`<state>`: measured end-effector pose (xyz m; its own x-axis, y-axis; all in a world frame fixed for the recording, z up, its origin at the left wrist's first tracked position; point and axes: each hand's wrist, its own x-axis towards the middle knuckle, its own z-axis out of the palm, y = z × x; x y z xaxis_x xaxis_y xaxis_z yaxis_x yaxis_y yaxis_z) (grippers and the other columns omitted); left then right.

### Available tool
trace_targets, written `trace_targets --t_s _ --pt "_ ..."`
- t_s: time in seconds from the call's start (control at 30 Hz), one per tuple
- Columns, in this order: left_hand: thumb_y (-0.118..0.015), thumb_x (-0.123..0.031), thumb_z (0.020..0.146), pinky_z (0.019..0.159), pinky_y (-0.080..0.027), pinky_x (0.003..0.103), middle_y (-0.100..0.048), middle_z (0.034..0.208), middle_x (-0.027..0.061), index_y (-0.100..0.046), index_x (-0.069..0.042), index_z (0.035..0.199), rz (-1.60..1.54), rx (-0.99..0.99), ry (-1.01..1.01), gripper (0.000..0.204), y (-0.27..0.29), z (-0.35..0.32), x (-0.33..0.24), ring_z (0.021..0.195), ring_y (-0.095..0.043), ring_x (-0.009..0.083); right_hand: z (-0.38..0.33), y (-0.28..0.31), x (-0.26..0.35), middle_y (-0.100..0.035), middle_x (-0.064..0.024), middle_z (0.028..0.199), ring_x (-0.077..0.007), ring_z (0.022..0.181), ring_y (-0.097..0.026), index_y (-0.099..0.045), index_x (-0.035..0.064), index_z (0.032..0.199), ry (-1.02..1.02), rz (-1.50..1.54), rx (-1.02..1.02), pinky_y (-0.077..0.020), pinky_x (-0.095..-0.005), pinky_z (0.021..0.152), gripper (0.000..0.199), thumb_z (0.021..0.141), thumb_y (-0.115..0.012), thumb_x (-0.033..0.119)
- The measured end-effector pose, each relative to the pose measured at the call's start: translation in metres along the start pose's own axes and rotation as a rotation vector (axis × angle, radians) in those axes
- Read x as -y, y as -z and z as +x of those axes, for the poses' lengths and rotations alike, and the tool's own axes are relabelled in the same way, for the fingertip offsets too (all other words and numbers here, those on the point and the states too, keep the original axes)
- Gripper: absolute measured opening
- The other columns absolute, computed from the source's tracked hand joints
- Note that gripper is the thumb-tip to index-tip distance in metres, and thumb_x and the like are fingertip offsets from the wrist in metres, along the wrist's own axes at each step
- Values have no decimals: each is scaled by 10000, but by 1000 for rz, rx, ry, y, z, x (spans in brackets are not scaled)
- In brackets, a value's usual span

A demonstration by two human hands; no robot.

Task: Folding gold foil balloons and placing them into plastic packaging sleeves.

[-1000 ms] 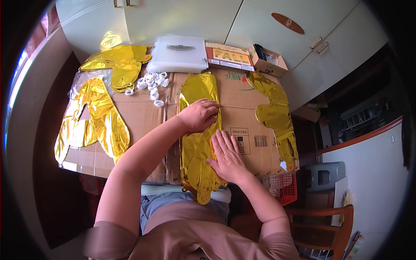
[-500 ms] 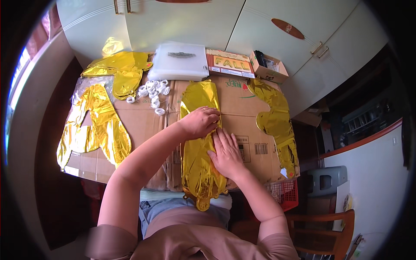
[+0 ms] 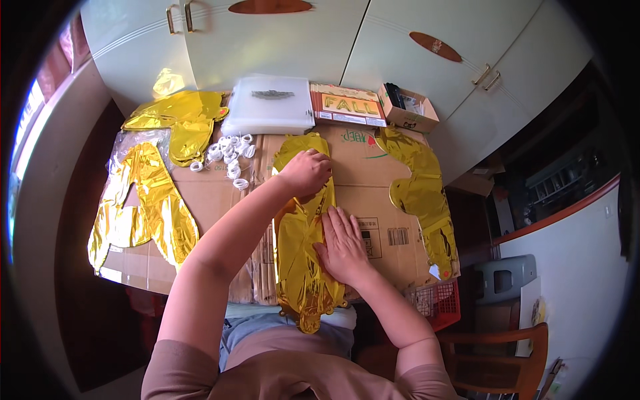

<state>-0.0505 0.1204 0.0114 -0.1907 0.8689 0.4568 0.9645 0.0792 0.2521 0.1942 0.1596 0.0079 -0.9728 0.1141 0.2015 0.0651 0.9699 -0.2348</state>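
A long folded gold foil balloon lies lengthwise in front of me, its near end hanging over the cardboard edge. On its upper part my left hand is closed, fingers bent down at the right edge of the foil; the fingertips are partly hidden. Lower down, my right hand lies flat with fingers stretched, along the balloon's right side and partly on the cardboard. An A-shaped gold foil balloon is spread at the left. Another gold balloon lies behind it, and a curvy one rests at the right.
Cardboard covers the table. Several small white string coils lie left of centre. Along the back stand a translucent plastic case, a flat printed box and a small open carton. A wooden chair is at my right.
My left hand has slid away from me along the balloon, widening the gap between my hands. The right hand stays about where it was. The view has shifted slightly.
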Motion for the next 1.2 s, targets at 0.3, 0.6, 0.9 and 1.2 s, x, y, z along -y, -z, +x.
trace_targets --t_s 0.3,0.6,0.9,1.2 --pt "-646 -219 877 942 -499 413 -715 1086 102 -711 -56 1047 87 16 47 244 -14 31 33 1009 -624 324 -3 -1 -1 -333 -259 1561 -405 1466 -305 -351 -50 1488 9 3 -32 -203 -544 1204 692 955 -603 312" --pt "-647 -184 879 959 -499 417 -693 1138 114 -700 -64 1096 23 -169 -10 253 -27 27 47 1065 -623 322 -3 2 0 -327 -253 1568 -399 1471 -299 -347 -48 1493 9 14 -25 -195 -538 1207 688 960 -596 309" --pt "-645 -210 915 1076 -432 468 -576 1362 196 -623 -17 1262 -137 -5 -137 397 14 -15 -10 1282 -534 365 -2 0 0 -306 -239 1583 -381 1486 -269 -342 -44 1498 5 -32 -9 -178 -526 1220 689 969 -577 329" --pt "-529 -412 984 1149 -344 453 -480 1492 167 -509 11 1396 54 105 47 590 -7 -24 -18 1407 -429 321 -1 2 1 -302 -237 1584 -383 1481 -276 -352 -40 1493 -5 -33 14 -180 -526 1219 678 967 -582 321"
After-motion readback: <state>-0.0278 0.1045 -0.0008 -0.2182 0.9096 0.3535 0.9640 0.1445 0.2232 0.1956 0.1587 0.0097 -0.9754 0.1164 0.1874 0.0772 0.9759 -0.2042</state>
